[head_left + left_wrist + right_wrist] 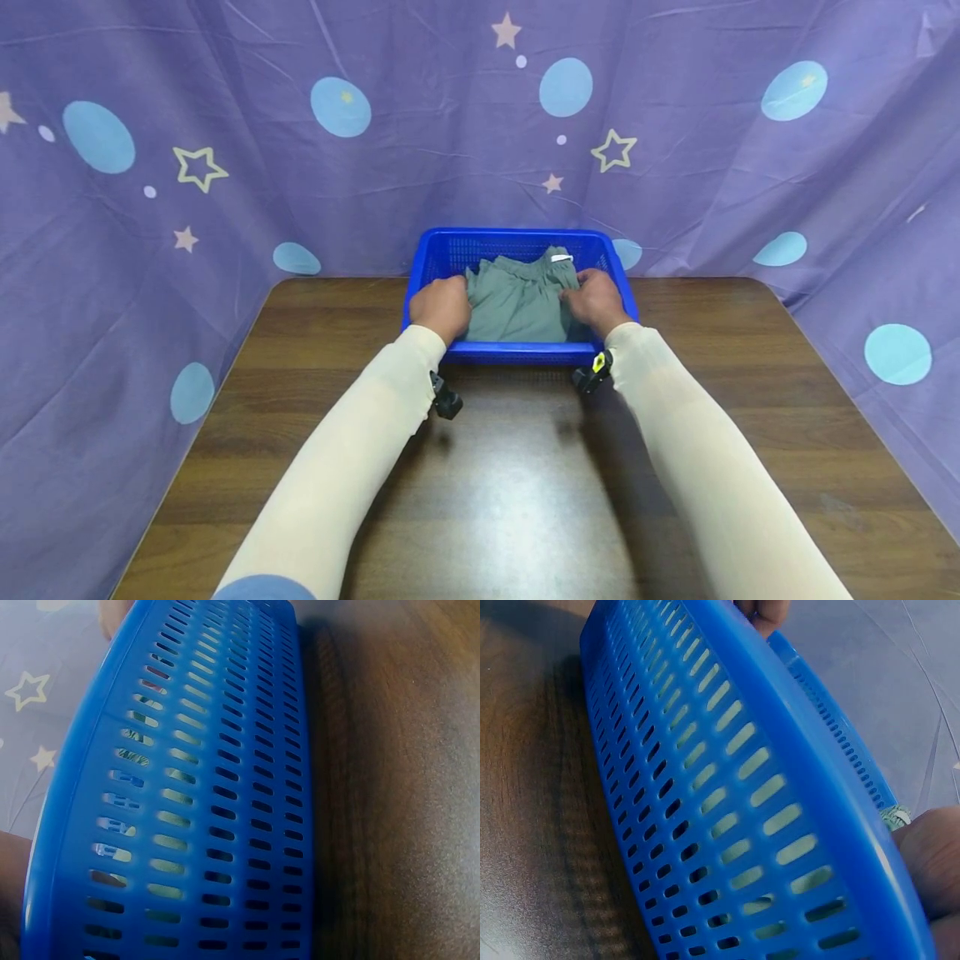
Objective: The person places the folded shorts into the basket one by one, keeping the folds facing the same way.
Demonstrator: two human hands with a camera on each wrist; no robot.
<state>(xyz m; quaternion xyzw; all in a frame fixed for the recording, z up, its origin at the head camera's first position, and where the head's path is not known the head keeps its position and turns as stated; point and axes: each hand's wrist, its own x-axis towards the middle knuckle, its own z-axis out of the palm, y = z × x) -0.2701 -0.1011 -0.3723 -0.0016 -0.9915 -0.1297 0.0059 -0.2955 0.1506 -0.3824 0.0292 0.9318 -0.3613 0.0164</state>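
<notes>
A sage-green elastic-waist garment (517,300) lies inside a blue plastic basket (517,348), its gathered waistband toward the far side with a small white tag. My left hand (441,308) reaches over the front left of the basket and grips the garment's left edge; its fingertips are hidden. On the opposite side my right hand (597,302) pinches the right edge between thumb and fingers. The wrist views mostly show the slotted basket wall (225,772), with part of the right hand (937,859) past the rim in the right wrist view.
The basket stands at the far end of a brown wooden table (495,483). Behind and beside the table hangs a purple curtain (450,125) with stars and blue dots. Through the slots in the left wrist view, bits of coloured items show, too small to tell.
</notes>
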